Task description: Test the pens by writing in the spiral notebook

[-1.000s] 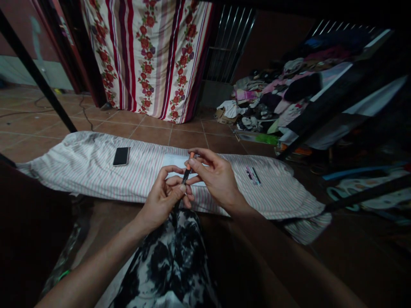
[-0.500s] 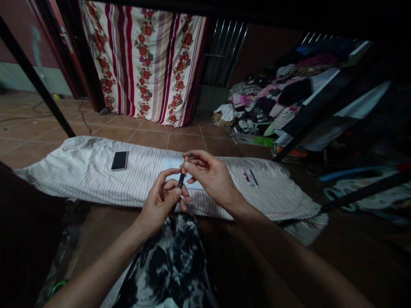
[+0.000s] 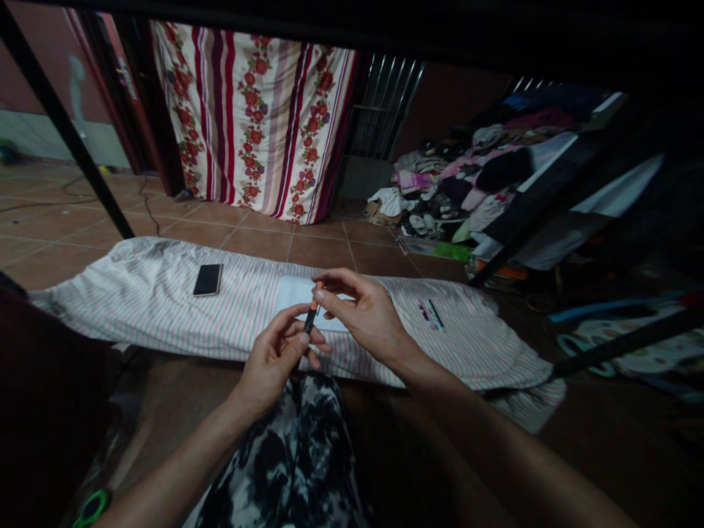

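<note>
A slim pen (image 3: 311,314) with a black barrel and an orange end is held up at a tilt between both hands, above the striped cloth. The black barrel is gripped by my left hand (image 3: 275,348), thumb against the fingers. At the top, my right hand (image 3: 363,304) pinches the orange end between thumb and fingertips. Behind and below the hands lies a pale sheet of paper (image 3: 289,293), partly covered by them; what is on it cannot be made out.
The striped cloth (image 3: 159,301) covers a long low surface in front of my knees. A dark phone (image 3: 207,280) rests on its left, several thin pens (image 3: 430,314) on its right. Beyond are a flowered curtain (image 3: 258,132), a heap of clothes (image 3: 456,176) and dark metal poles (image 3: 66,125).
The scene sits slightly lower in view as the camera tilts. Both hands keep hold of the pen, in nearly the same pose.
</note>
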{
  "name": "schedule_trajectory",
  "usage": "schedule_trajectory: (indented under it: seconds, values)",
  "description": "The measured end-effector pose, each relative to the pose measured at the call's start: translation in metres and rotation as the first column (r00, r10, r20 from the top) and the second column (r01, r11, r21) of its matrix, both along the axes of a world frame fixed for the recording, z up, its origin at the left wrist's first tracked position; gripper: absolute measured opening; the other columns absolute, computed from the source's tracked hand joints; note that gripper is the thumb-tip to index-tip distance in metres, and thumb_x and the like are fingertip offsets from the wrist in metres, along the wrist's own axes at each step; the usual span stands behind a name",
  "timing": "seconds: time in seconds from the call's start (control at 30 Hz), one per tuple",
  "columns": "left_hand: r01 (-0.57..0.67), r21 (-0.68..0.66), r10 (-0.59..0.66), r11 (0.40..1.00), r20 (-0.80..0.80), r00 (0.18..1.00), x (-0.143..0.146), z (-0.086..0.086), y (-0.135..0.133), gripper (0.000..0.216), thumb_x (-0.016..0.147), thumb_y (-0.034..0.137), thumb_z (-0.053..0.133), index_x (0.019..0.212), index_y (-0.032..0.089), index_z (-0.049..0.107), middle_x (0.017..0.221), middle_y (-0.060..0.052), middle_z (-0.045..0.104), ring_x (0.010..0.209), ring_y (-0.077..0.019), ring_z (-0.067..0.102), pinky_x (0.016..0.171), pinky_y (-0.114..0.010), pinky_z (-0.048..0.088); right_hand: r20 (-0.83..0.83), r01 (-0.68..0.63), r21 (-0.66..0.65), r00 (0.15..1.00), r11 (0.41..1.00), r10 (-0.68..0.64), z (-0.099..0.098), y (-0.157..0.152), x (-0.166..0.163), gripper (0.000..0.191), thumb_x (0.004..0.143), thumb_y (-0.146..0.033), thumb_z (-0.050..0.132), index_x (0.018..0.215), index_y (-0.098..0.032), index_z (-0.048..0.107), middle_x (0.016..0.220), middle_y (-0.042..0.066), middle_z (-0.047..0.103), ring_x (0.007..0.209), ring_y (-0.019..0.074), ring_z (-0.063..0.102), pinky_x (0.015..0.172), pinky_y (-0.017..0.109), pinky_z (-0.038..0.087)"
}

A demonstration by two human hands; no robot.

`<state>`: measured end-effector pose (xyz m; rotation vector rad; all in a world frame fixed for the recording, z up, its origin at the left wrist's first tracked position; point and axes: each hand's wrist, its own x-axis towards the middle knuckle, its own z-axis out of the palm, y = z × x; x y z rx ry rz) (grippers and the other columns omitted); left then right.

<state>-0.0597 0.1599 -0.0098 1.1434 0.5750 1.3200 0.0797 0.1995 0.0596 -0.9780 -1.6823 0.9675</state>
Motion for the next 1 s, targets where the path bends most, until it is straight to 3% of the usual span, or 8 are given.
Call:
schedule_trajectory:
  seconds: [0.17, 0.5, 0.7, 1.0]
  values:
    - [-0.004, -0.032, 0.005, 0.999, 0.026, 1.000, 0.000, -0.003, 0.001, 0.037, 0.082, 0.029, 0.060, 0.116, 0.018, 0.049, 0.086, -0.005, 0.062, 0.082, -0.0193, 0.063, 0.059, -0.024, 0.045, -0.043, -0.049, -0.047, 0.998, 0.998, 0.047, 0.001, 0.002, -0.003, 0.016, 0.074, -0.023, 0.062, 0.090, -0.018, 0.063, 0.079, 0.000, 0.062, 0.070, 0.0099, 0.059, 0.060, 0.022, 0.050]
    - [-0.040, -0.074, 0.041, 0.996, 0.008, 0.999, 0.000, 0.003, 0.002, 0.035, 0.080, 0.031, 0.062, 0.111, 0.020, 0.052, 0.090, -0.002, 0.058, 0.065, -0.0102, 0.057, 0.050, -0.020, 0.039, 0.000, -0.036, -0.055, 0.999, 0.998, 0.036, 0.002, 0.004, -0.004, 0.015, 0.074, -0.020, 0.060, 0.089, -0.017, 0.062, 0.082, 0.001, 0.063, 0.070, 0.0091, 0.059, 0.063, 0.023, 0.049]
    - [-0.141, -0.136, 0.137, 0.981, -0.035, 0.990, 0.007, 0.007, 0.009, 0.030, 0.075, 0.031, 0.066, 0.099, 0.016, 0.054, 0.068, 0.002, 0.057, 0.055, -0.0077, 0.052, 0.049, -0.018, 0.038, 0.029, -0.027, -0.035, 0.999, 0.999, 0.028, -0.001, 0.007, -0.001, 0.014, 0.074, -0.022, 0.061, 0.088, -0.017, 0.063, 0.080, 0.001, 0.064, 0.072, 0.0103, 0.060, 0.064, 0.023, 0.049]
    - [-0.134, -0.115, 0.131, 0.984, -0.037, 0.991, 0.010, 0.009, 0.012, 0.030, 0.079, 0.033, 0.062, 0.101, 0.012, 0.060, 0.069, 0.001, 0.056, 0.054, -0.0079, 0.051, 0.050, -0.020, 0.038, -0.039, -0.067, -0.061, 0.997, 0.996, 0.065, 0.001, 0.008, 0.001, 0.013, 0.075, -0.024, 0.061, 0.086, -0.018, 0.063, 0.077, 0.000, 0.063, 0.073, 0.0106, 0.061, 0.072, 0.026, 0.050]
